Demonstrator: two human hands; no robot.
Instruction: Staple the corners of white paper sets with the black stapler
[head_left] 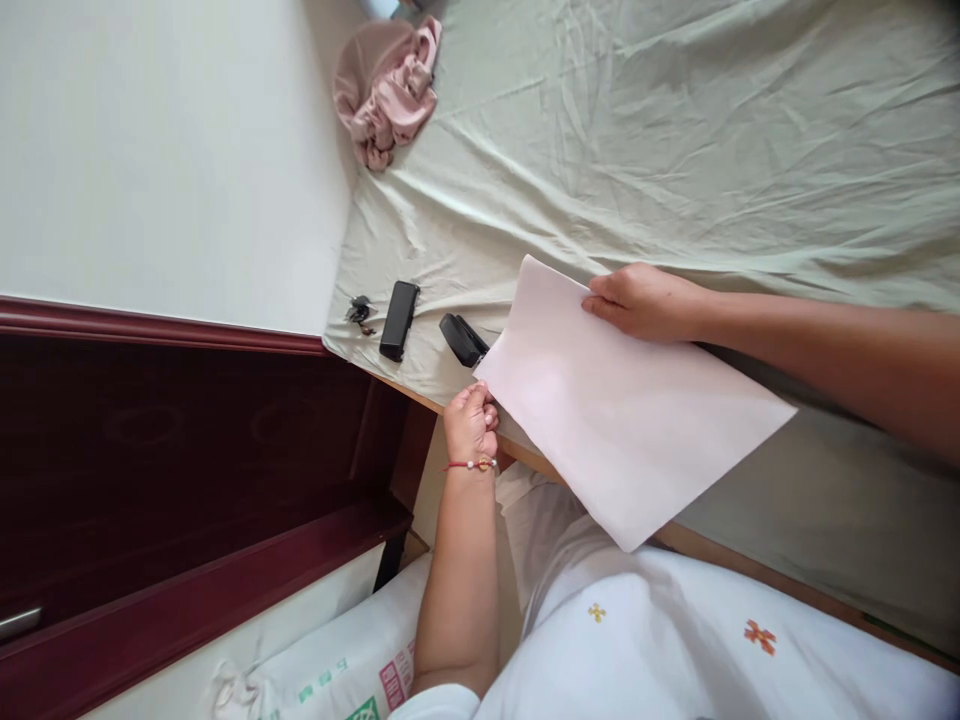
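Note:
A blank white sheet of paper (622,400) is held tilted above the edge of the cloth-covered bed. With its fingers pinched, my left hand (471,420) grips the sheet near its left corner; a red beaded string circles that wrist. My right hand (637,300) is closed on the paper's far edge, thumb on top and the other fingers partly hidden. Just beyond the left corner lies a black stapler (463,340), its near end touching or partly covered by the paper; I cannot tell which. I cannot tell whether there is more than one sheet.
A black oblong case (399,320) and a bunch of keys (361,312) lie left of the stapler. Crumpled pink cloth (390,90) sits at the far left on the pale green sheet (675,130). Dark red wooden furniture (187,430) stands left, with a printed white sack (337,640) below.

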